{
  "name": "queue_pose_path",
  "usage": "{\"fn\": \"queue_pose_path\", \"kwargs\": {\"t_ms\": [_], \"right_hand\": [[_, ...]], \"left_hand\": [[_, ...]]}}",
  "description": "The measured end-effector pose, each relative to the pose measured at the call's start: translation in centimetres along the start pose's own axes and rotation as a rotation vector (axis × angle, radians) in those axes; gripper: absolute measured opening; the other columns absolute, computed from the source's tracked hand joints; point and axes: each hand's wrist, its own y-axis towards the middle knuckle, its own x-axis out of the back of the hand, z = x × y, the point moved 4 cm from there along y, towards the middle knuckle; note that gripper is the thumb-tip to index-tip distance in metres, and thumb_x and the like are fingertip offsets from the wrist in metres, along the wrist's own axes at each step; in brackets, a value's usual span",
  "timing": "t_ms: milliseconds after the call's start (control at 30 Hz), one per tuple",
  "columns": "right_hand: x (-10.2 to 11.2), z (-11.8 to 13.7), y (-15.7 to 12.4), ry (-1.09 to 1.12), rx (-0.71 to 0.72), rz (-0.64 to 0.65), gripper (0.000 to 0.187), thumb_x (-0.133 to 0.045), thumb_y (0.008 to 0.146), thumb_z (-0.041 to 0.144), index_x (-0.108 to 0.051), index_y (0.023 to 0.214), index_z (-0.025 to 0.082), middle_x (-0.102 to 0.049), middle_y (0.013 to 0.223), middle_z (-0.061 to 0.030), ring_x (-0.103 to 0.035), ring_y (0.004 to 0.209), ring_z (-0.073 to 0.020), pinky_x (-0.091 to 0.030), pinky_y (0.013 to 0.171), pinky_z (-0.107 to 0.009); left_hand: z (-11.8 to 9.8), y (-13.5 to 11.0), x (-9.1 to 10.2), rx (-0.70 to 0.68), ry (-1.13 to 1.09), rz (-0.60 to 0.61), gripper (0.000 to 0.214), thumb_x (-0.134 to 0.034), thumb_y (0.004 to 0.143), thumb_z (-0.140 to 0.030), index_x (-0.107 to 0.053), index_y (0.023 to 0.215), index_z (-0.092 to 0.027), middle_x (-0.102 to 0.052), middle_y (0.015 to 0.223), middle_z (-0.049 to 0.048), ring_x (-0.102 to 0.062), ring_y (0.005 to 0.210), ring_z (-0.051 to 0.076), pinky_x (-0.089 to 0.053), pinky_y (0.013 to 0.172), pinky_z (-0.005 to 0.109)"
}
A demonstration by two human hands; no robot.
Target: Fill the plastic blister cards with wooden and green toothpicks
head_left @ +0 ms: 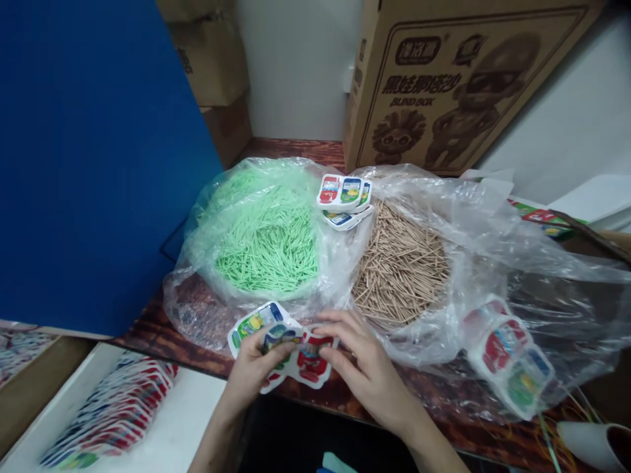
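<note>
My left hand (259, 358) is closed on a small white-edged printed pack (315, 374), which has a red half and a blue-green half. Another printed pack (259, 322) of the same kind fans out behind it, against the left fingers. My right hand (362, 361) curls over the red half, with thumb and fingers at its edge; whether a small stick is also pinched there is hidden. Just beyond my hands lie a clear bag of thin green sticks (276, 256) and a clear bag of thin brown sticks (401, 269).
Several printed packs (345, 197) lie between the bags, and others (513, 358) on plastic at right. A white box (197, 407) at lower left holds a long row of packs. A blue panel (98, 164) stands left; a large carton (468, 85) stands behind.
</note>
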Motion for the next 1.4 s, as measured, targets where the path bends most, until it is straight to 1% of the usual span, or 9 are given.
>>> {"fn": "queue_pose_path", "kwargs": {"t_ms": [133,267,433,600,800,900,1100,1233,1400], "right_hand": [[-0.7,-0.7,0.2,0.178,-0.124,-0.034,0.045,-0.055,0.090,0.028,-0.048,0.134,0.032,-0.061,0.123,-0.0054,-0.059,0.109,-0.0218,-0.047,0.095,-0.037],[-1.9,-2.4,0.7,0.196,-0.230,-0.092,0.025,-0.049,0.093,0.028,-0.062,0.114,0.026,-0.068,0.107,-0.0049,-0.062,0.102,-0.0216,-0.048,0.091,-0.036],[-4.2,-3.4,1.3,0.103,-0.216,0.020,0.025,-0.052,0.089,0.021,-0.064,0.110,0.023,-0.070,0.098,-0.0051,-0.065,0.092,-0.0215,-0.049,0.084,-0.035],[-4.0,-3.2,3.4,-0.005,-0.146,0.051,0.024,-0.050,0.089,0.017,-0.066,0.106,0.023,-0.070,0.103,-0.0054,-0.063,0.098,-0.0215,-0.047,0.088,-0.035],[-2.9,-5.3,9.9,-0.323,-0.135,-0.035,0.022,-0.048,0.089,0.014,-0.066,0.100,0.018,-0.070,0.103,-0.0070,-0.062,0.098,-0.0193,-0.047,0.087,-0.031],[-4.0,-6.3,13.7,-0.607,-0.256,-0.003,0.023,-0.045,0.093,0.020,-0.067,0.093,0.017,-0.071,0.099,-0.0100,-0.064,0.096,-0.0211,-0.047,0.083,-0.032],[-7.9,-6.4,19.7,-0.718,-0.373,-0.010,0.037,-0.060,0.084,0.029,-0.064,0.108,0.001,-0.063,0.113,-0.0279,-0.056,0.111,-0.0361,-0.046,0.086,-0.044],[-8.8,-7.2,20.9,-0.703,-0.432,0.041,0.036,-0.064,0.072,0.006,-0.065,0.108,0.003,-0.064,0.113,-0.0269,-0.060,0.109,-0.0353,-0.048,0.085,-0.041],[-7.6,-8.9,20.5,-0.566,-0.453,0.067,0.026,-0.060,0.074,0.005,-0.068,0.098,0.007,-0.068,0.109,-0.0241,-0.061,0.110,-0.0338,-0.047,0.086,-0.037]], "left_hand": [[-2.5,1.7,7.3,-0.064,0.029,-0.196,0.024,-0.082,0.058,-0.032,-0.069,0.069,-0.016,-0.068,0.064,0.0012,-0.059,0.054,0.014,-0.049,0.052,0.023],[-4.3,5.0,14.2,-0.067,0.126,-0.285,0.030,-0.085,0.050,-0.033,-0.065,0.063,-0.015,-0.065,0.058,0.0005,-0.056,0.050,0.013,-0.047,0.049,0.023],[-2.8,10.0,18.4,-0.061,0.452,-0.455,0.040,-0.080,0.049,-0.045,-0.069,0.073,-0.015,-0.067,0.061,0.0009,-0.059,0.056,0.018,-0.047,0.049,0.026],[-0.9,11.4,18.9,-0.114,0.518,-0.556,0.044,-0.075,0.054,-0.050,-0.069,0.079,-0.014,-0.069,0.065,0.0009,-0.061,0.063,0.019,-0.045,0.053,0.024],[-1.3,10.3,19.2,-0.125,0.716,-0.684,0.041,-0.066,0.067,-0.052,-0.067,0.087,-0.017,-0.071,0.080,0.0049,-0.064,0.076,0.024,-0.046,0.063,0.028],[-1.5,9.8,18.7,-0.104,0.836,-0.701,0.045,-0.060,0.075,-0.051,-0.064,0.105,-0.018,-0.071,0.099,0.0099,-0.065,0.092,0.029,-0.047,0.077,0.035],[-1.7,8.2,17.3,-0.145,0.903,-0.770,0.061,-0.054,0.080,-0.050,-0.049,0.130,-0.016,-0.061,0.124,0.0171,-0.058,0.112,0.035,-0.044,0.093,0.043],[-1.9,7.1,16.6,-0.244,0.995,-0.805,0.063,-0.050,0.082,-0.049,-0.047,0.132,-0.011,-0.058,0.125,0.0199,-0.053,0.117,0.036,-0.040,0.099,0.046],[-2.0,5.7,16.0,-0.355,1.011,-0.826,0.053,-0.047,0.083,-0.049,-0.054,0.124,-0.014,-0.059,0.123,0.0169,-0.051,0.120,0.034,-0.039,0.101,0.046]]}}
